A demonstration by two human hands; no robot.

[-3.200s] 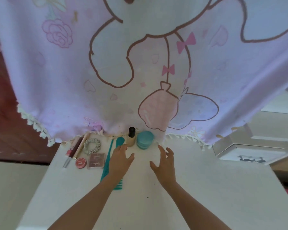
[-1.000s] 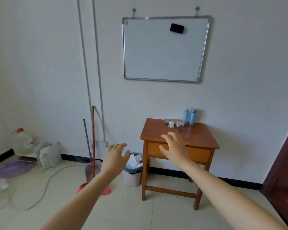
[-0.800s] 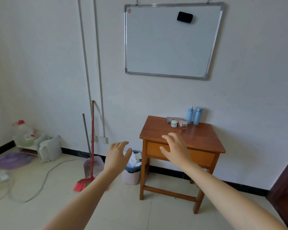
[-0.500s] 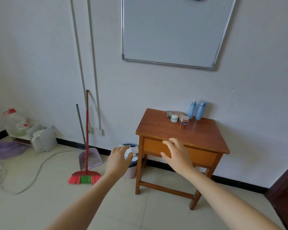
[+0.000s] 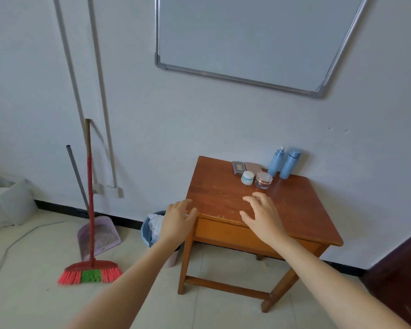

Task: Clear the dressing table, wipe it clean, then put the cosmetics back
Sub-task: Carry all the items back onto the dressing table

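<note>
Both hands, the left hand and right hand, reached out with fingers loose, grasping nothing. On the scratched wooden table, round jars stood near tall blue bottles.

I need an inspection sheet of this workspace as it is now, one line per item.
Surface: wooden table, top scratched.
Job's things: blue pump bottle, blue capped bottle, white jar, pink jar, dark palette, pink palette, grouped at the back by the wall.
Clutter: bin with paper beside the table.
Grippers: left hand and right hand open, empty, held out toward the table.
Cables: white cable on the floor, left.
Surroundings: broom, dustpan, whiteboard.
</note>
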